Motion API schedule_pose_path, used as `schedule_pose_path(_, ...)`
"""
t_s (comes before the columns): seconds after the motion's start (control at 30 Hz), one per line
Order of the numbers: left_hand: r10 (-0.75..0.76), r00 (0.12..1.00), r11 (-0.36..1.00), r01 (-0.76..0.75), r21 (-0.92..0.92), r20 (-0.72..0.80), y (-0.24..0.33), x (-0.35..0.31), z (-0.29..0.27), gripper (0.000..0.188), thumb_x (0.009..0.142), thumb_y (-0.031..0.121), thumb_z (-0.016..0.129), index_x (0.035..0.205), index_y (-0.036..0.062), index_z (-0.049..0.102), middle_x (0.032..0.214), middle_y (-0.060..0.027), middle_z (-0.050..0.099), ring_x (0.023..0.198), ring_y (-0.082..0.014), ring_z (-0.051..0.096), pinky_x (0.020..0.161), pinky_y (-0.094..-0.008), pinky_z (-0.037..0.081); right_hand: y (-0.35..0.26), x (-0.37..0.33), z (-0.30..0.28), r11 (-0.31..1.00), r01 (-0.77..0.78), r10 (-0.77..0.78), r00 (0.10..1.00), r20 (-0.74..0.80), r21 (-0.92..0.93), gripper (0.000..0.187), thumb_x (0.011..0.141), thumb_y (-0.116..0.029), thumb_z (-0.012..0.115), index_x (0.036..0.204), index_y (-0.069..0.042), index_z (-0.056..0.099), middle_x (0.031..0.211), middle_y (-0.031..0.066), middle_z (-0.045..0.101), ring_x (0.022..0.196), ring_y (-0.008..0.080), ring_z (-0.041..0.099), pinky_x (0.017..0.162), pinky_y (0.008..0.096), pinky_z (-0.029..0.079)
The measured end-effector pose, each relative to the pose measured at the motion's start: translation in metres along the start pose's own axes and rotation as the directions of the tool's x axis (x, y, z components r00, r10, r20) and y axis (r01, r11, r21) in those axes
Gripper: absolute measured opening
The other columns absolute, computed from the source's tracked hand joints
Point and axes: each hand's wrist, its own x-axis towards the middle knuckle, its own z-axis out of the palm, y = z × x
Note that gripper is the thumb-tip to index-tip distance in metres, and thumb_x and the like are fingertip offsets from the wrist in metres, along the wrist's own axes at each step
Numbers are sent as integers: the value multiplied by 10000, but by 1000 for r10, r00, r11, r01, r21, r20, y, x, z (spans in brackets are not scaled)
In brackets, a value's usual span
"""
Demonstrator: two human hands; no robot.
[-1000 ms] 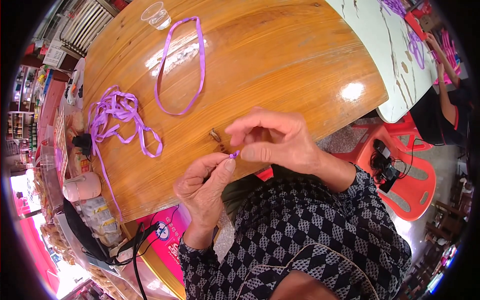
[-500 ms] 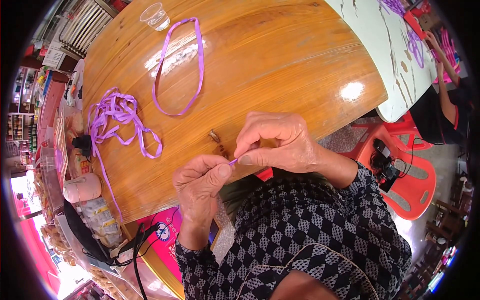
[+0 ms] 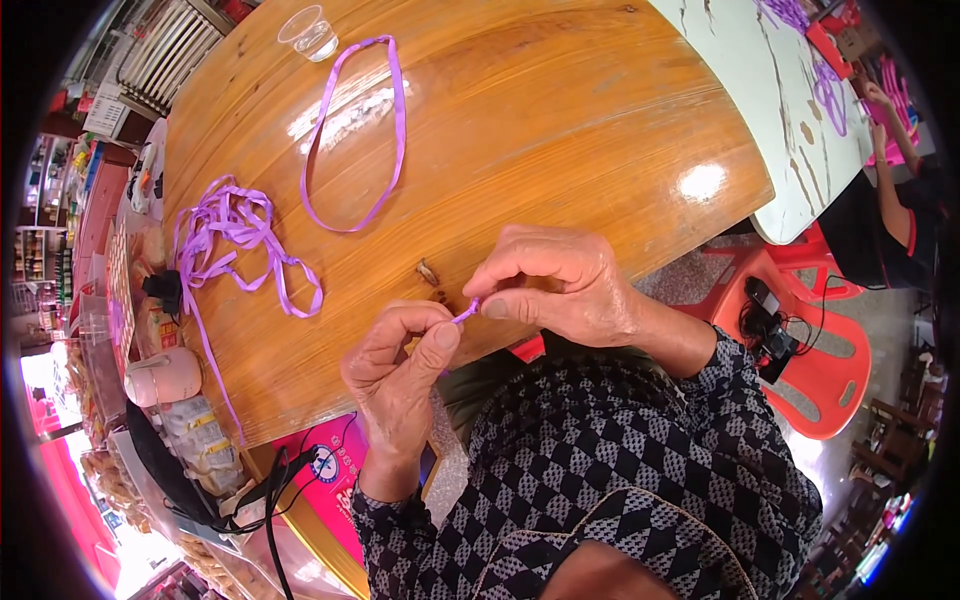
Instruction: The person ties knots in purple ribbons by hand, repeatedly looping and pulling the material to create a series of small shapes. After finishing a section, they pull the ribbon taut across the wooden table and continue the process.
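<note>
Both hands meet over the near edge of the wooden table (image 3: pixel 560 130). Between them runs a short piece of purple ribbon (image 3: pixel 466 313), twisted or knotted; most of it is hidden by the fingers. My left hand (image 3: pixel 400 365) pinches one end between thumb and forefinger. Opposite it, my right hand (image 3: pixel 555 285) pinches the other end, its remaining fingers curled. Farther off on the wood lies a closed loop of purple ribbon (image 3: pixel 401 130). A loose tangle of purple ribbon (image 3: pixel 225 225) rests at the left, with one tail trailing to the table's near edge.
A clear plastic cup (image 3: pixel 312 38) stands at the far left. White marble-patterned table (image 3: pixel 770 110) adjoins on the right, where another person's arms (image 3: pixel 890 140) show. Red plastic chair (image 3: pixel 830 375) carries black cables and adapters. Pink rounded container (image 3: pixel 163 377) and packages crowd the left.
My fingertips have drawn slightly apart, and more of the purple ribbon shows between them. My left hand has shifted a little left. The loop and tangle lie as before.
</note>
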Motion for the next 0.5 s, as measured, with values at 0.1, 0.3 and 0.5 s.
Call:
schedule_pose_path(0.1,-17,1000,999,17,33,3,2,0,1,91,789,39,628,809,-45,599,805,-91,604,693,-133,567,656,-227,437,1,1,-1,987,87,-85,996,24,-135,132,759,-49,663,882,-12,635,736,53,565,671,139,530,579,251,408)
schedule_pose_path(0.3,1,1000,997,-1,-79,10,-2,1,3,129,793,51,625,848,-61,590,813,-102,604,693,-132,569,629,-225,441,0,-1,8,989,-2,-2,1000,-25,-146,67,781,-56,632,831,-18,607,696,56,529,638,168,513,549,265,387)
schedule_pose_path(0.5,-152,988,988,152,-34,17,9,-1,9,120,819,80,630,866,-26,601,694,-21,576,585,-55,482,534,-166,365,6,4,15,943,177,-201,978,-56,-283,69,774,-47,607,800,-23,548,693,86,513,623,237,498,535,304,383)
